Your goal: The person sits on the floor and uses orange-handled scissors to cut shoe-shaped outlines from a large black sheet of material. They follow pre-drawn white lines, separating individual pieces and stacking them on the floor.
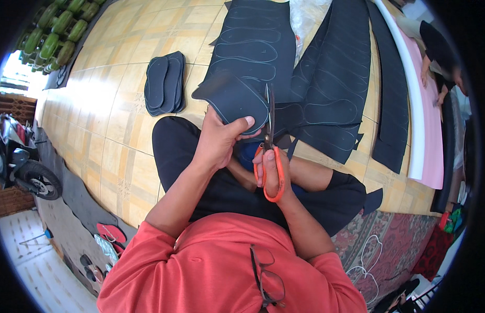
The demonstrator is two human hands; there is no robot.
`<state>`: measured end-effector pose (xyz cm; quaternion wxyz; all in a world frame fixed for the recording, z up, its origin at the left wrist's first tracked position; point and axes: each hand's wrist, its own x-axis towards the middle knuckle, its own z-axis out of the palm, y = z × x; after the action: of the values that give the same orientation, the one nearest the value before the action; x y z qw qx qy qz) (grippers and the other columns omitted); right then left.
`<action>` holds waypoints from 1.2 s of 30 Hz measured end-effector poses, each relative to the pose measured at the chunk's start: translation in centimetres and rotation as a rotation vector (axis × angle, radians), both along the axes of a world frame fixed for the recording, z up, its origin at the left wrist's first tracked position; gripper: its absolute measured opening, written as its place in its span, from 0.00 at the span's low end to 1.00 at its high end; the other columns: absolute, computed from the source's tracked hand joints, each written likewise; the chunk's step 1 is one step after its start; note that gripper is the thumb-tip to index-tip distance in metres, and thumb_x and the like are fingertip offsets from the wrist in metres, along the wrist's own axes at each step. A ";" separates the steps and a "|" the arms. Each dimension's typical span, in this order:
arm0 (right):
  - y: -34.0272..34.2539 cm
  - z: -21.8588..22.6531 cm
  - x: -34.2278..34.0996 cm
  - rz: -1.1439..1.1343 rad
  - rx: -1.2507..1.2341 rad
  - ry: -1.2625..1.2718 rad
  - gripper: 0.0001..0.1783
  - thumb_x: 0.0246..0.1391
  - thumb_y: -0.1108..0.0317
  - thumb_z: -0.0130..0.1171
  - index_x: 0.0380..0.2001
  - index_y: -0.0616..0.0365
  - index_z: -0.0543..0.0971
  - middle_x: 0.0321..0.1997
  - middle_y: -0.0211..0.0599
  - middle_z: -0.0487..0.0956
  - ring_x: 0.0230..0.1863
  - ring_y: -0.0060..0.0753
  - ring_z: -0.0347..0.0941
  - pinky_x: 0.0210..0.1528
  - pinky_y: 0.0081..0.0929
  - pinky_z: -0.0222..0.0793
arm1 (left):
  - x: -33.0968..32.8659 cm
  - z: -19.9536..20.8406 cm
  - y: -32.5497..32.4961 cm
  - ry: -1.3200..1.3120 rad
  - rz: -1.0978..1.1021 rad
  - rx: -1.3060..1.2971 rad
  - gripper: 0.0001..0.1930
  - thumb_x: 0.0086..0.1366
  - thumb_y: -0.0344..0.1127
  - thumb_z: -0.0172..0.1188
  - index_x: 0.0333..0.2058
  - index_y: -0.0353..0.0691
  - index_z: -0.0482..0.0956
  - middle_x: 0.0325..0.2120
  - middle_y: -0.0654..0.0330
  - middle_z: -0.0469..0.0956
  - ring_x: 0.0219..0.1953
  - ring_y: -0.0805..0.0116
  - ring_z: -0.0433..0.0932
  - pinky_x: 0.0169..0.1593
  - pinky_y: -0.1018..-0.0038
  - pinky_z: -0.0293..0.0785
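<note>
My left hand (221, 134) pinches a black foam sheet piece (233, 100) between thumb and fingers, its curved edge marked with a pale outline. In my right hand (274, 169) is a pair of scissors (267, 136) with orange handles, the blades pointing away from me along the right edge of the piece. Cut sole-shaped pieces (165, 83) lie stacked on the tiles to the left. Ahead of my hands spreads a black sheet (250, 39) with rows of drawn sole outlines. Another marked black sheet (336, 78) lies to its right.
Rolls of white (409, 104) and pink material (427, 130) stretch along the right, where another person (435, 49) leans in. Clear plastic (304, 21) lies between the sheets. A patterned rug (393, 240) with a white cable (363, 268) is behind right. A motorcycle (28, 161) stands far left.
</note>
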<state>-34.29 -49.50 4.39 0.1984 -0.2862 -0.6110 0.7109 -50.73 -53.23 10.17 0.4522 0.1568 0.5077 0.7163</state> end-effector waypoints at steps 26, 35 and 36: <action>-0.9 -0.7 1.1 0.015 -0.074 0.044 0.13 0.59 0.62 0.55 0.38 0.61 0.71 0.23 0.33 0.73 0.21 0.23 0.70 0.24 0.22 0.66 | -4.9 -0.7 -0.5 0.170 0.077 0.021 0.20 0.68 0.35 0.58 0.55 0.31 0.68 0.45 0.56 0.76 0.44 0.71 0.77 0.48 0.73 0.75; 1.5 0.5 0.1 -0.059 0.482 -0.090 0.18 0.60 0.57 0.56 0.38 0.64 0.72 0.26 0.49 0.75 0.31 0.51 0.74 0.36 0.40 0.69 | -3.0 -0.1 -1.9 0.438 -0.089 -0.142 0.17 0.68 0.34 0.56 0.52 0.31 0.71 0.39 0.57 0.79 0.40 0.73 0.77 0.45 0.75 0.74; 1.6 0.8 0.1 -0.059 0.478 -0.089 0.18 0.60 0.57 0.56 0.38 0.64 0.72 0.26 0.49 0.75 0.31 0.51 0.74 0.36 0.41 0.69 | -3.0 -0.2 -2.0 0.467 -0.095 -0.152 0.17 0.68 0.34 0.56 0.52 0.31 0.71 0.39 0.58 0.79 0.39 0.73 0.77 0.44 0.75 0.74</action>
<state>-34.22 -47.90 5.16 0.2541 -0.2799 -0.7614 0.5266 -53.72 -55.22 9.97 0.3663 0.3074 0.6430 0.5982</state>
